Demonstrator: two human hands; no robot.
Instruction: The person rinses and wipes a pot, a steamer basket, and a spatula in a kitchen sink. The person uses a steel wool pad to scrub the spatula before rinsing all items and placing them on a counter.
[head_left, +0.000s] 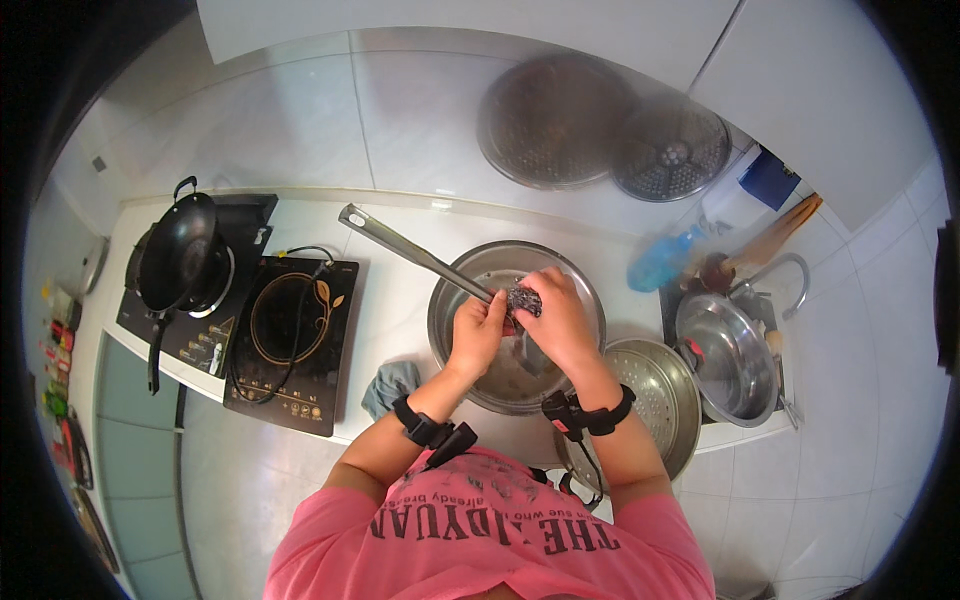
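Observation:
Both my hands are over a wide stainless steel pot (589, 300) on the counter. A long-handled metal utensil (416, 255) lies in my left hand (480, 330), its handle pointing up and left past the pot's rim; its lower part is mostly hidden by my hands. My right hand (557, 319) grips a dark steel wool scrubber (524, 301) against the utensil. Some liquid seems to be at the pot's bottom. A grey-green cloth (392, 386) lies beside the pot at its lower left.
To the left are an induction cooker (289, 345) with a cable across it and a black wok (180, 251) on a stove. At the right, a perforated steamer pot (660, 397) stands near a steel basin (726, 360) at the sink. Round steamer plates (559, 124) lean at the back wall.

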